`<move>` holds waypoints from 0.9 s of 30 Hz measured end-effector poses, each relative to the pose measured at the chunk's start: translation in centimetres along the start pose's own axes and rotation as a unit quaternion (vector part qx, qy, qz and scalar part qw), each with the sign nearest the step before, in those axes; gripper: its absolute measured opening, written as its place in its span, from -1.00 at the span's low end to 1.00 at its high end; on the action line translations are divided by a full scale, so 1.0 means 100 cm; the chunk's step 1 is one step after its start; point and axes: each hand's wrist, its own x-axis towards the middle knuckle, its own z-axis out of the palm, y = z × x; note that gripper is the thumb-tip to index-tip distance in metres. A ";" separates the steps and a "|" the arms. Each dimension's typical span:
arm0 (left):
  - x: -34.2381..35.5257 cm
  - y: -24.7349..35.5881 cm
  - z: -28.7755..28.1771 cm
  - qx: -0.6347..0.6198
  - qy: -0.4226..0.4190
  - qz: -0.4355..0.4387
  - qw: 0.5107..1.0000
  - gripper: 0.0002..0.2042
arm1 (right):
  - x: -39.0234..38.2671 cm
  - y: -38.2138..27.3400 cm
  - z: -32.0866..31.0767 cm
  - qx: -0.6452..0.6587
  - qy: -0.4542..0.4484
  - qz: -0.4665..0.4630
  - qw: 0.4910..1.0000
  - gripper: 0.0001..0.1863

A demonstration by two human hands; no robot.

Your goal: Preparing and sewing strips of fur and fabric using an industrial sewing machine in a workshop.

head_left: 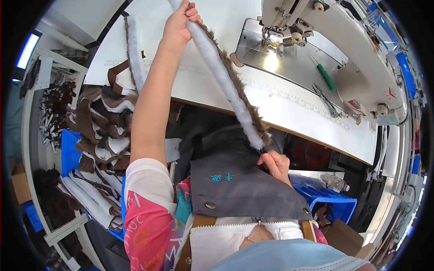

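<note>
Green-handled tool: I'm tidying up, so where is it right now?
In the head view, the green-handled tool lies at upper right on the metal bed plate, just left of the white sewing machine's column.

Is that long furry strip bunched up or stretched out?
Stretched out: the brown-and-white furry strip runs almost straight, slanting from the left hand down to the right hand at its lower end.

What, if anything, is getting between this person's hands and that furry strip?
Nothing visible. The left hand is closed around the upper part of the white-and-brown furry strip. The right hand is at its lower end with no obstacle showing, though its exact contact there is hard to tell.
</note>
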 end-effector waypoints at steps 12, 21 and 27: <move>-0.106 -0.074 0.098 0.031 -0.023 -0.059 0.998 -0.76 | 0.033 -0.012 0.008 0.073 0.004 0.046 0.996 -0.74; -0.168 -0.146 0.127 -0.084 -0.029 -0.173 0.981 -0.70 | 0.041 -0.015 0.012 0.054 0.021 -0.031 0.998 -0.63; -0.160 -0.144 0.137 -0.058 0.026 -0.209 0.976 -0.70 | 0.030 -0.006 0.010 0.076 0.053 -0.033 0.995 -0.62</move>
